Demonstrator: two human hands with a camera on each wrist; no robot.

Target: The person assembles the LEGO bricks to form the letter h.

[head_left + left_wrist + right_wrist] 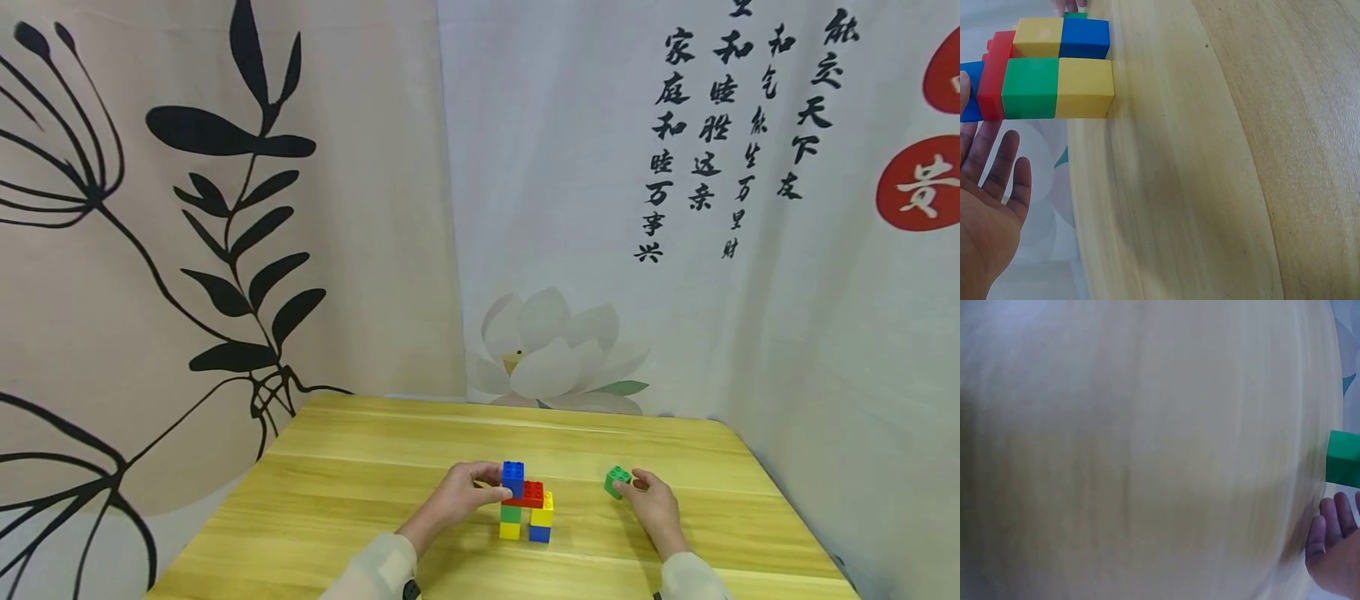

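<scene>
A small structure of toy building blocks stands in the head view. One column has a green block (pixel 511 514) on a yellow block (pixel 510 531); beside it, a yellow block (pixel 542 513) tops a blue block (pixel 539 535). Across both columns lies a red block (pixel 533 494). My left hand (pixel 457 500) pinches the upper blue block (pixel 513 476), which sits at the red block's left end. Off to the right, my right hand (pixel 656 507) holds a separate green block (pixel 617 479) between thumb and fingers. Only part of that block shows in the right wrist view.
The blocks stand on a wood-grain table (pixel 360 467). Behind its far edge hangs a pale cloth backdrop (pixel 390 208) printed with dark plants, a lotus and Chinese characters.
</scene>
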